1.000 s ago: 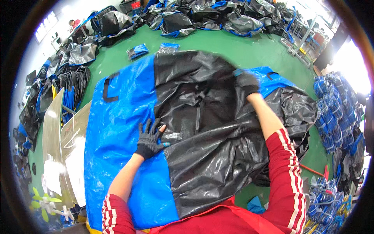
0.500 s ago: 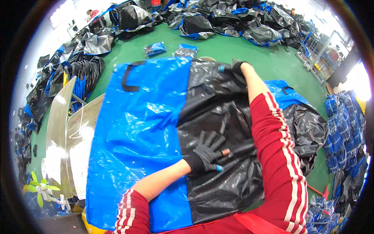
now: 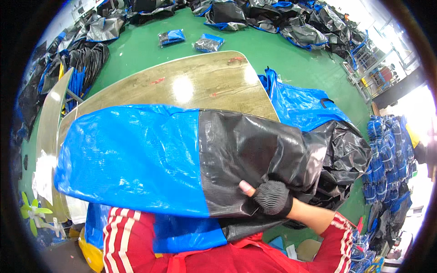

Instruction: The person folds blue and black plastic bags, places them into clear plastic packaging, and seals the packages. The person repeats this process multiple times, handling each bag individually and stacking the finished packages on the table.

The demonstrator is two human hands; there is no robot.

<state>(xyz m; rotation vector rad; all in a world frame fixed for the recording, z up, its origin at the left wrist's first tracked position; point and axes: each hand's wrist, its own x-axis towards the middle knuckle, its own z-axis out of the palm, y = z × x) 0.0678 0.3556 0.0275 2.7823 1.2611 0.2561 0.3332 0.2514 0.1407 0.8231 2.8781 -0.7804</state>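
Note:
A large blue and black plastic sheet (image 3: 132, 157) lies folded over across the table in front of me, its blue part to the left and its black part to the right. My right hand (image 3: 272, 199), in a dark ribbed glove with a bare thumb tip, is closed on the black part near the fold's near edge. Its fingers are mostly hidden. My left sleeve (image 3: 129, 232) reaches in under the blue part, and the sheet covers that hand. Beneath the fold, a lower blue layer (image 3: 191, 234) shows close to my body.
The wood-patterned tabletop (image 3: 150, 86) shows beyond the sheet. At right, another blue and black sheet (image 3: 309, 104) lies crumpled. Tied blue bundles (image 3: 382, 159) are stacked farther right. Two wrapped packages, one a blue-grey packet (image 3: 209, 43), lie on the green floor. A small fan (image 3: 34, 211) stands at left.
The sheet's far edge has come toward me, folding it over and uncovering the tabletop. My right hand has moved from the far edge to the near side. My left hand has gone out of sight.

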